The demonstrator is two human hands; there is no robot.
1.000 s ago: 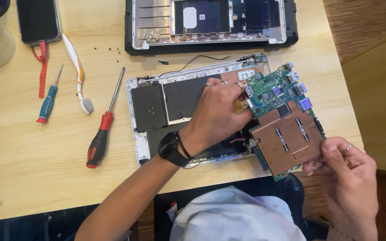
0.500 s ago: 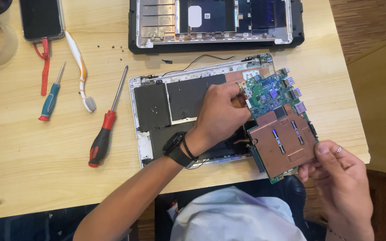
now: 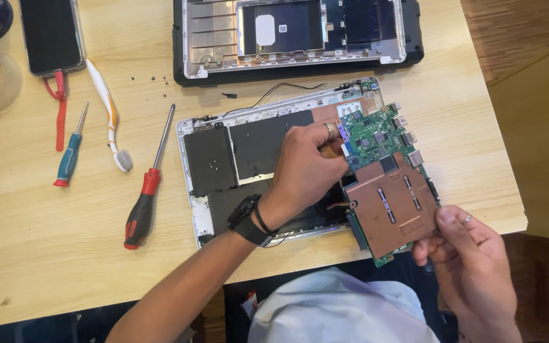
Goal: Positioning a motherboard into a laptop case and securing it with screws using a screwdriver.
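Laptop base open on wooden table; motherboard lifted at its near corner by 2 hands.

I see the right hand pinching the near right corner of the green motherboard, thumb on top beside its copper heat plate, fingers closed beneath. The left hand, watch on wrist, rests curled on the board's left edge, fingertips pressed where board meets the open laptop base. The board sits tilted over the base's right end, overhanging toward the table edge. Left of the base lie a red-handled screwdriver, a toothbrush and a small blue screwdriver. The removed bottom cover lies beyond, a phone at far left.
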